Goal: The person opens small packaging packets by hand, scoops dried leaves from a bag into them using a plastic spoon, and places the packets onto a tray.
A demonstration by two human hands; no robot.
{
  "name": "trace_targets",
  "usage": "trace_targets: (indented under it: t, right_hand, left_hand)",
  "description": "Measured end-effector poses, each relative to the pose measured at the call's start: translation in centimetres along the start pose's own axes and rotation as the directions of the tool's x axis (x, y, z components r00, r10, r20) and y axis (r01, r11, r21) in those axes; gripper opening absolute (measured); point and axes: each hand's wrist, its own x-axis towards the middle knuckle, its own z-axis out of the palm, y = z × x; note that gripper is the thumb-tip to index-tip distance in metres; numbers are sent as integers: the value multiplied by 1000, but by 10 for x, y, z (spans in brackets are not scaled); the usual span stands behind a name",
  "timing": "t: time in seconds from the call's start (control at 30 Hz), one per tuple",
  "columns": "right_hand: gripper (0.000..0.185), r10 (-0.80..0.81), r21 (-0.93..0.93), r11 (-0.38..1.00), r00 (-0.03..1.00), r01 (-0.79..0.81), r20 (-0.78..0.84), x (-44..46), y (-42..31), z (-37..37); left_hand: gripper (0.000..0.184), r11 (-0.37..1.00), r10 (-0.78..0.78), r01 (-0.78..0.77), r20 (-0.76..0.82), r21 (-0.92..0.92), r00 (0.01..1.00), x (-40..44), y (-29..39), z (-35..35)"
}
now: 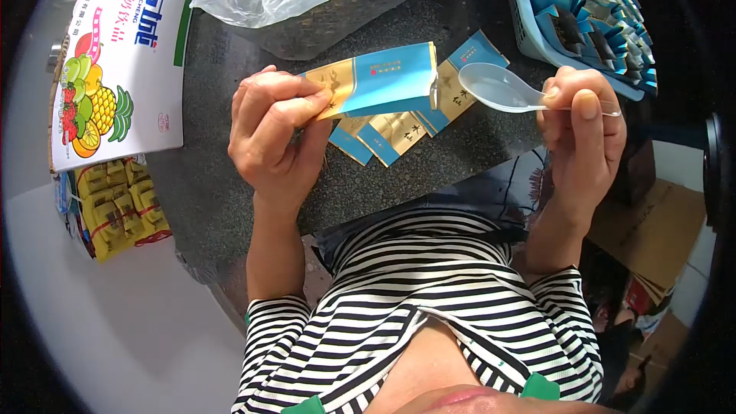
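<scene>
**Packet in left pinch, spoon in right**

Left hand (277, 126): thumb and forefinger closed on the near end of a slim, blue-and-gold rectangular packet (389, 79). Packet body projects past the fingertips between 2 and 3 o'clock, held above the dark speckled tabletop (211, 192).

Right hand (584, 134): thumb and fingers gripping the handle of a clear plastic spoon (492, 87). Bowl lies at 10 o'clock from that hand, and at 3 o'clock from the packet's far end: near, apart. Whether that end is open, cannot tell.

Technique (judgement): a light pinch right at the packet's end should avoid crushing it; spoon bowl best held level, one hand steady while the other moves.

Surroundings: loose blue-and-gold packets (395, 134) fan from 3 to 7 o'clock around the held one; light-blue plastic basket (529, 38) at 12 o'clock from the right hand.
</scene>
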Motion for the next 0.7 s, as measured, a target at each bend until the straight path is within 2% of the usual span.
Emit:
trace_targets:
  t: [0.17, 0.23, 0.3, 0.37, 0.43, 0.5, 0.57, 0.63, 0.7]
  right_hand:
    - [26, 56, 73, 996, 998, -56, 3, 1, 0, 14]
    - [31, 118, 74, 990, 991, -122, 55, 2, 0, 19]
    - [28, 118, 42, 991, 987, -123, 104, 2, 2, 24]
    - [24, 198, 91, 972, 966, -215, 169, 1, 6, 35]
    - [21, 165, 21, 985, 964, -173, 210, 2, 12, 35]
    - [20, 122, -23, 993, 954, -120, 276, 3, 15, 36]
    - [18, 79, -62, 996, 942, -62, 325, 6, 15, 35]
    - [17, -75, -121, 984, 917, 133, 392, 7, 19, 37]
    - [18, -88, -125, 980, 900, 155, 427, 6, 19, 38]
  left_hand:
    - [20, 999, 35, -35, 22, 25, 999, 1, 3, 3]
    - [21, 998, 41, -42, 33, 36, 999, 1, 4, 3]
    - [21, 998, 57, -59, 52, 39, 997, 2, 6, 3]
    - [20, 996, 73, -76, 71, 39, 995, 1, 6, 7]
    - [22, 994, 54, -46, 90, -96, 994, -2, 5, 15]
    - [39, 973, -101, 136, 187, -187, 977, -4, 11, 16]
    - [52, 944, -220, 279, 295, -174, 930, -10, 13, 17]
    - [59, 966, -192, 237, 330, -102, 924, -3, 18, 15]
    - [67, 981, -165, 191, 372, -35, 913, -1, 19, 15]
